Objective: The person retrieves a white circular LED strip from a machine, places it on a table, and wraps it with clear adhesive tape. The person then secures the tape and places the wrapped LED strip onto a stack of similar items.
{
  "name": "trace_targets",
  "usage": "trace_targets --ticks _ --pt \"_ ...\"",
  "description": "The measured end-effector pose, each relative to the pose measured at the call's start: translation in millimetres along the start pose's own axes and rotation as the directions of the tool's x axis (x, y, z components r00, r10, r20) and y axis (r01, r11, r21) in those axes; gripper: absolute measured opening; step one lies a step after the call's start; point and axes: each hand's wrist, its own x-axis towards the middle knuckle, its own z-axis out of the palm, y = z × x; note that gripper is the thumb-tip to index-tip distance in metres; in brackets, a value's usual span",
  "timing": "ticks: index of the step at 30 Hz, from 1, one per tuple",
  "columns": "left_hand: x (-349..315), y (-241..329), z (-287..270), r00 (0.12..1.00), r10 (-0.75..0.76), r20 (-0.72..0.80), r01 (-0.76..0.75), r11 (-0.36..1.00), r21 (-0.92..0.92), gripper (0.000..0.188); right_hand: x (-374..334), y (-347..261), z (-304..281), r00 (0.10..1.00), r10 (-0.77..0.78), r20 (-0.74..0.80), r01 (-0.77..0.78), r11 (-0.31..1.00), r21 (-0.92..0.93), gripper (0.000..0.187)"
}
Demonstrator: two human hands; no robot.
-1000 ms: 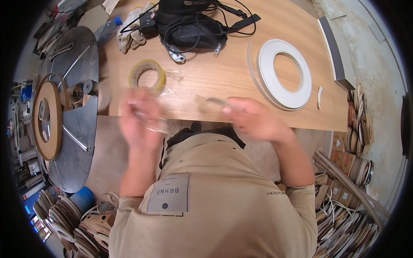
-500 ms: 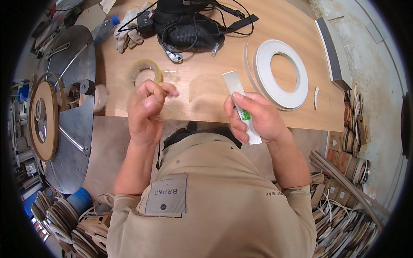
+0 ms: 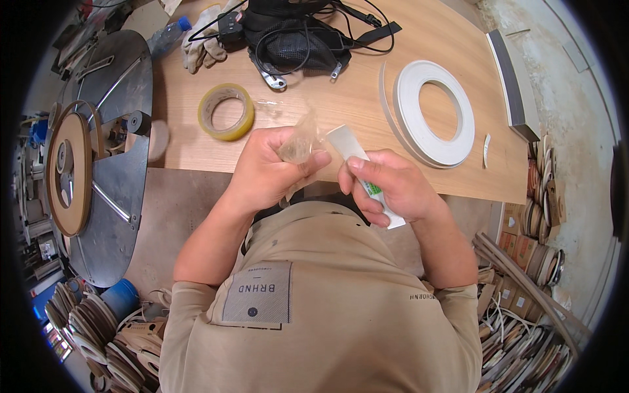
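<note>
My left hand (image 3: 268, 169) is closed on a crumpled piece of clear plastic film (image 3: 299, 145), which sticks up past the thumb. In my right hand (image 3: 391, 182) is a short flat white strip (image 3: 344, 140) with a green printed patch, held slanting between thumb and fingers. Its upper end is close to the film; whether they touch I cannot tell. Just beyond my left hand a roll of clear yellowish tape (image 3: 227, 112) lies on the wooden table (image 3: 314, 85). Beyond my right hand lies a large coil of white edge banding (image 3: 401, 98).
A black bag with straps and cables (image 3: 295, 42) lies at the back, beside work gloves (image 3: 204, 49) and a plastic bottle (image 3: 168, 37). On the left stands a round metal reel (image 3: 124, 170). A dark-faced block (image 3: 510, 85) and a small white offcut (image 3: 486, 150) are at right.
My left hand has moved right and nearer my right hand, and now grips the clear film that lay on the table. My right hand still holds the white strip, slightly lower.
</note>
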Motion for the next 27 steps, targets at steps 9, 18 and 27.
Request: trace_targets --ticks 9,18,27 --pt "-29.4 6.1 18.1 0.995 -0.074 -0.059 0.059 0.972 -0.226 0.021 -20.3 -14.3 -11.0 0.988 0.102 0.119 -0.047 0.919 -0.391 0.044" --pt "-53.9 1.7 21.4 0.983 0.17 0.066 -0.175 0.982 0.067 0.012 -34.0 -3.9 -18.9 0.898 0.243 0.367 -0.079 0.91 -0.408 0.045" --pt "-66.3 0.0 28.7 0.951 0.282 0.124 -0.304 0.923 0.237 0.015 -56.5 -1.1 -30.6 0.847 0.292 0.445 -0.039 0.868 -0.494 0.041"
